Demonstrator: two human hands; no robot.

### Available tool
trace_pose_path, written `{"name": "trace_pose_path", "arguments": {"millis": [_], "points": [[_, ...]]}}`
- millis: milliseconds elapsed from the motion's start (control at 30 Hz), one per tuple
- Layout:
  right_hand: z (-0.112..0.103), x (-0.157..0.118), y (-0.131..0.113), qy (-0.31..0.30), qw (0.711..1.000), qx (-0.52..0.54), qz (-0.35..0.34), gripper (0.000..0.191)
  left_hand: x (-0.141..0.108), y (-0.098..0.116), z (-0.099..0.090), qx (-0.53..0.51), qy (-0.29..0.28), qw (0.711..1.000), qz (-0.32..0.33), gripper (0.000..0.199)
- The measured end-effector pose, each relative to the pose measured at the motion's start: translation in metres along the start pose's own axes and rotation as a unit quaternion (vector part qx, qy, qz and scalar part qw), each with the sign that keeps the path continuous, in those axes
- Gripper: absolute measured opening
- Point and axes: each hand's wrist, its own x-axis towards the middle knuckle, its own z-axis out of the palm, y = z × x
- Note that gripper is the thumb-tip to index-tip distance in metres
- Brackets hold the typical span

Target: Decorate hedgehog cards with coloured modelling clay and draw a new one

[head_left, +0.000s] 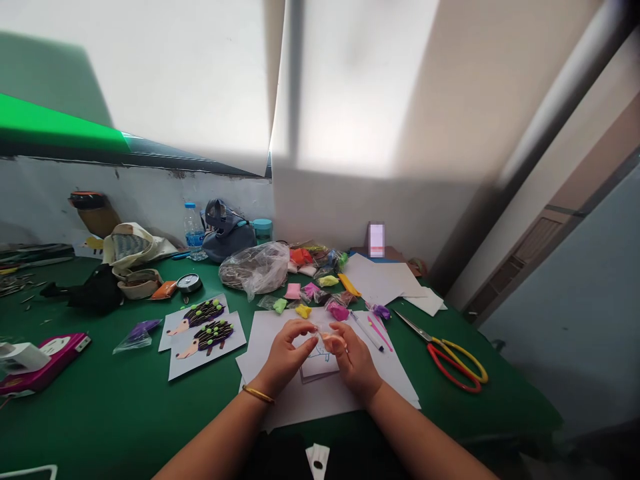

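Observation:
My left hand [286,360] and my right hand [356,363] meet over a stack of white paper [285,410]. Between their fingertips is a peach-coloured lump of clay [330,341], with a bit of clear wrapping beside it. My right hand's fingers curl round the lump. The left thumb and forefinger are pinched at the wrapping's edge; exactly what they grip is too small to tell. Beneath the hands lies a small card [320,373] with a blue line drawing, partly covered. A white marker [367,332] and a pink pen [380,333] rest right of my fingers.
Several packets of coloured clay [311,291] lie behind the hands. Two hedgehog pictures [203,337] overlap at left. Large scissors [447,357] with red and yellow handles lie partly open at right. A phone [377,240] leans at the back, near a plastic bag [257,267].

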Motion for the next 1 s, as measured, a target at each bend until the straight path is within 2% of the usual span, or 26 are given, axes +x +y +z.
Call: {"name": "trace_pose_path", "arguments": {"millis": [233,400,567,667,900,1000], "points": [[0.001,-0.001,0.005,-0.021,0.998,0.054,0.023,0.03,-0.001,-0.001,0.0,0.002,-0.007,1.0,-0.007,0.021],[0.003,0.001,0.005,0.004,0.999,0.041,0.007,0.052,0.001,-0.003,-0.001,0.012,0.004,1.0,-0.016,0.02],[0.003,0.003,0.005,0.01,0.999,0.029,-0.029,0.034,0.001,-0.002,0.0,0.019,-0.026,0.999,-0.022,0.02],[0.002,0.003,0.007,0.019,0.999,0.026,-0.03,0.033,0.0,-0.001,0.003,0.02,-0.038,0.999,-0.012,0.021],[0.002,0.004,0.006,0.01,0.999,0.027,-0.035,0.04,-0.001,-0.007,0.003,0.033,-0.015,0.999,0.008,0.022],[0.002,0.005,0.004,0.005,0.999,0.021,-0.043,0.036,-0.001,-0.01,0.004,0.048,-0.008,0.999,0.02,0.021]]}}
